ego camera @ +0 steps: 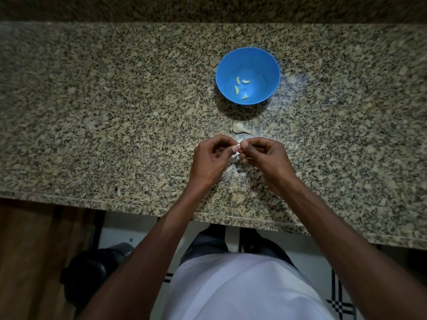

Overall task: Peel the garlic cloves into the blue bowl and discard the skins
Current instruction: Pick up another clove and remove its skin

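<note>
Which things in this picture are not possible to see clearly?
- Head view: the garlic clove is mostly covered by the fingers of the left hand and right hand; how far it is peeled is unclear.
- Head view: loose skins blend into the speckled counter.

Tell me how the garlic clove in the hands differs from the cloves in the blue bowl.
The clove pinched between both hands still wears papery white skin; the four cloves in the blue plastic bowl are bare and yellowish. The held clove is mostly hidden by fingertips; the bowl's cloves lie loose in full view.
</note>
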Action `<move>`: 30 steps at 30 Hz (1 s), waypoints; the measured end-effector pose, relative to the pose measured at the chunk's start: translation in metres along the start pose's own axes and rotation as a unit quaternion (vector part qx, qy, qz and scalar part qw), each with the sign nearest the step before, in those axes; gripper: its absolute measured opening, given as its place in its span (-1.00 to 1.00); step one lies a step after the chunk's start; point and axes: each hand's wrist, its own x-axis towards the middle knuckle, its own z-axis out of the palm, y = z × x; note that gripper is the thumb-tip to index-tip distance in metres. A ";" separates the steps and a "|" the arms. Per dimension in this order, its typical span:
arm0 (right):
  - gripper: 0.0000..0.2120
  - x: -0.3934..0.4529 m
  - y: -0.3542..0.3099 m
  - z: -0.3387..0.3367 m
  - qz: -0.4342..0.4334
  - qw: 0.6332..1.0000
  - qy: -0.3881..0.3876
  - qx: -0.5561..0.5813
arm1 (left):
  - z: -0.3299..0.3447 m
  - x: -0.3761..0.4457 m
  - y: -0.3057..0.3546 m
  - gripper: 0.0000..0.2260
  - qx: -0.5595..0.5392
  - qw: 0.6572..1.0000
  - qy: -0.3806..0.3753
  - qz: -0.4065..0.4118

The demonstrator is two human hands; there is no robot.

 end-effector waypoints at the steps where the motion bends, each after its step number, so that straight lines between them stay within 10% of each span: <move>1: -0.80 0.000 0.001 -0.001 -0.005 1.000 -0.005 -0.013 | -0.001 0.000 0.000 -0.92 0.006 1.000 -0.003 -0.004; 7: -0.76 0.004 -0.008 -0.009 0.025 0.995 -0.075 -0.061 | -0.015 0.006 0.006 -0.90 -0.053 0.997 -0.043 -0.045; 19: -0.82 0.007 -0.019 0.002 0.245 0.964 -0.024 0.098 | -0.002 0.002 -0.007 -0.92 0.203 0.951 0.001 0.233; 30: -0.64 0.000 -0.017 0.001 0.151 0.986 -0.063 0.009 | -0.001 -0.003 -0.014 -0.97 0.125 0.986 -0.007 0.109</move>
